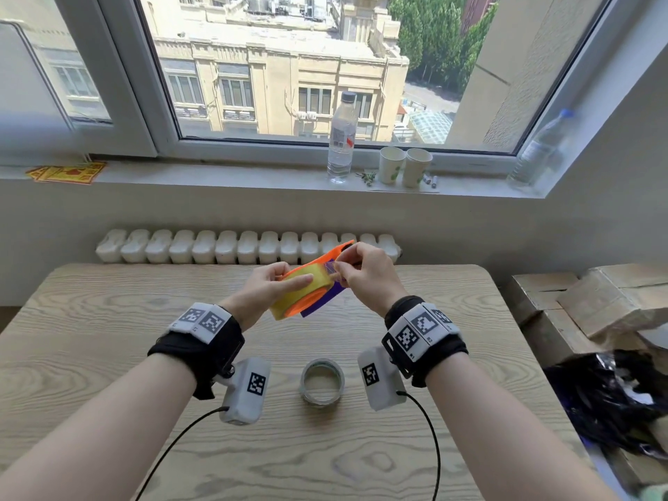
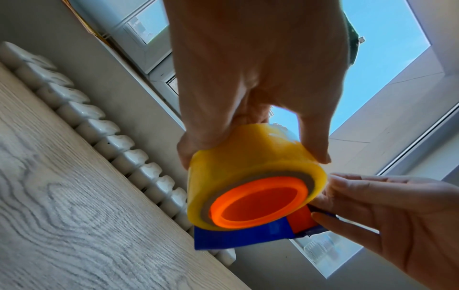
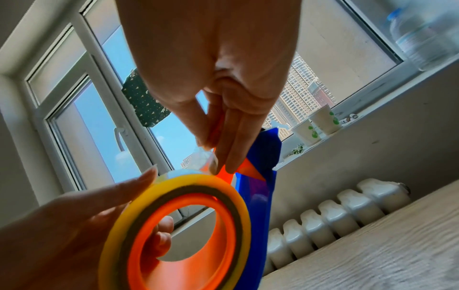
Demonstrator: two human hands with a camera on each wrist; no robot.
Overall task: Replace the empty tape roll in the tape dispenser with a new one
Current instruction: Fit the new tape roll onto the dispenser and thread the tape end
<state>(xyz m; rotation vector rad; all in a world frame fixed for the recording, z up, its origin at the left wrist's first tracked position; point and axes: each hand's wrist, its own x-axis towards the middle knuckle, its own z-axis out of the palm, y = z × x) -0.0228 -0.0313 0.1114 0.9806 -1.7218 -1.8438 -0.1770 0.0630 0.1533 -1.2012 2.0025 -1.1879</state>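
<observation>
**Tape dispenser held mid-air, new roll seated on hub**

Tape dispenser (image 1: 334,273) is up off the table (image 1: 108,356), held between both hands, roughly over the far half of the tabletop. I see an orange body with a blue side plate. Yellow tape roll (image 1: 302,287) sits on the orange hub; the left wrist view shows the hub filling the roll's core.

Left hand (image 1: 269,285): wrapped around the roll, thumb on one side, index finger laid flat along the roll's outer face, other fingers curled behind it. Right wrist view shows a fingertip visible through the hub opening.

Right hand (image 1: 361,273): thumb and fingers closed in a pinch on the loose end of the tape (image 3: 207,159) right at the top of the roll, next to the orange and blue front part of the dispenser. Clear film is visible between the fingertips in the right wrist view. Can't tell whether the end is threaded through anything.

Empty tape roll (image 1: 321,381) lies flat on the table, near me, between the two forearms, well apart from the dispenser.

Windowsill (image 1: 217,179) carries a water bottle (image 1: 341,139), two paper cups (image 1: 405,169), and a second bottle (image 1: 542,150) at the right corner. Radiator (image 1: 245,247) runs behind the table. Cardboard boxes (image 1: 596,301) to the right.
</observation>
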